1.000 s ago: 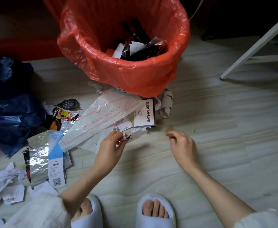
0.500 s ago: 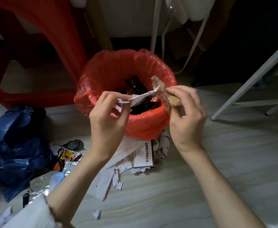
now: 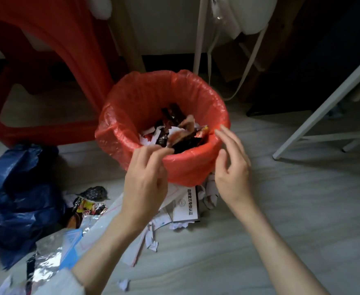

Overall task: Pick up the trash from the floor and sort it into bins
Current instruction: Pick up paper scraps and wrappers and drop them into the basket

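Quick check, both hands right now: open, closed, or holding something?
Left hand: open, fingers relaxed at the red-lined bin's rim, holding nothing.
Right hand: open, fingers spread beside the bin, holding nothing.

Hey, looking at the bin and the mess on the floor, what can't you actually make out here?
- Lower contents of the red-lined bin, head view: buried under the top wrappers.
- White printed card: its left part is behind the left hand; the print is too small to read.
- Blue bag: its contents are wrapped from sight.
- Foil packaging: cut off by the bottom edge.
- Right hand: nothing visible in its fingers.
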